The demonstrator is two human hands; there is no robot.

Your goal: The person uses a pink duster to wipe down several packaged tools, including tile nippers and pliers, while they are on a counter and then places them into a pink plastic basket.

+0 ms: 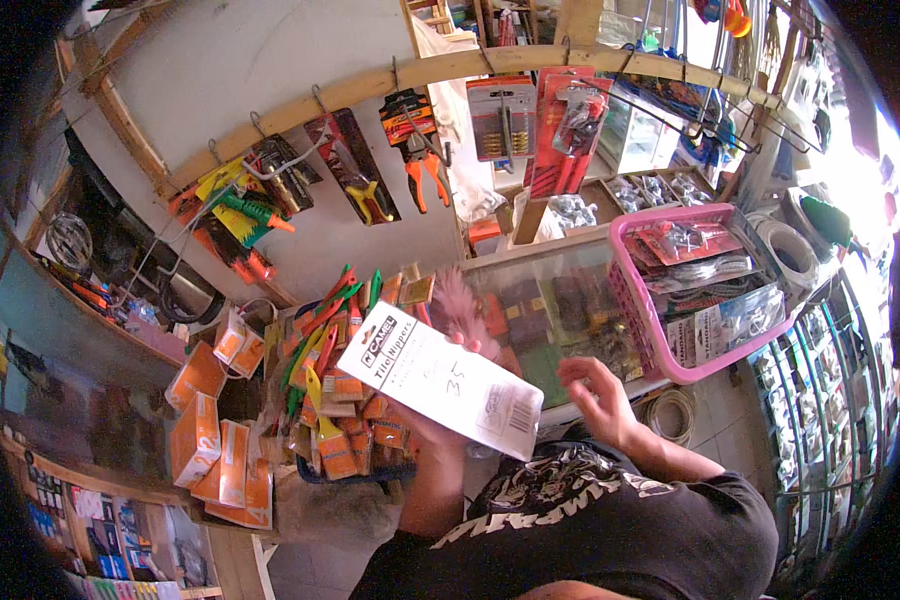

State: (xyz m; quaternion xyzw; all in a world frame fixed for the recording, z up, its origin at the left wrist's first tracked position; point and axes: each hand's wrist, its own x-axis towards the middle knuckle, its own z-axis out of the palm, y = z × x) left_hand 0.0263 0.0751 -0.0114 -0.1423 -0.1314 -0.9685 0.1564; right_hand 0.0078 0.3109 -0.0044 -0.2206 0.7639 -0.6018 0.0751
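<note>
My left hand [433, 439] grips a white blister-card package of Camel tile nippers [442, 379], back side up and tilted. Most of that palm is hidden beneath the card, and fingertips show over its far edge. The back bears print, a barcode and a handwritten mark. Off the card's right end, my right hand [598, 396] is raised with bent fingers apart and nothing in it. Under and left of the package, a dark bin holds many paintbrushes [337, 450] with coloured handles and orange wrappers. A pink feathery duster [457, 296] lies behind the card.
A glass display counter [555, 300] runs behind my hands. On its right stands a pink plastic basket [621, 300] of packaged goods. Orange boxes [197, 442] are stacked at left. From a wooden rail [435, 73] hang carded tools, including orange-handled pliers [426, 178], and protruding metal hooks.
</note>
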